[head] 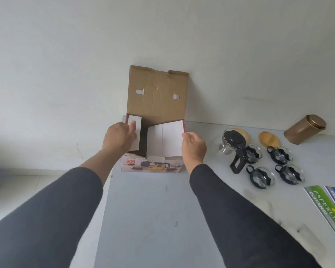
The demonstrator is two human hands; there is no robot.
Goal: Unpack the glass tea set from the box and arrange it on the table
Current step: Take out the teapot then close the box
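Your left hand (120,137) is lying on the small left side flap (134,133) of the box (152,165), fingers extended flat against the white card, thumb hidden behind it. The box is sitting at the table's (143,219) far left edge against the wall, its opening facing up and its large brown lid (157,93) standing upright along the wall. Its long axis is running left to right. The printed front panel is facing you, showing a picture of a teapot and cups beside a small red and gold seal; the writing there is too small to read.

Your right hand (194,149) is pinching the outer edge of the wider right flap (166,139) between thumb and curled fingers, holding it partly folded over the opening.

To the right, well apart from the box, the glass teapot (233,145) with its black lid is lying with its handle pointing toward you. Four glass cups (280,154) in black holders are sitting just beside it, with two round wooden lids (269,139) behind them. A gold tin (305,131) is lying tilted near the wall. At the near right edge, booklets (329,206) are reading "PAPERLINE" and "KUITANSI".
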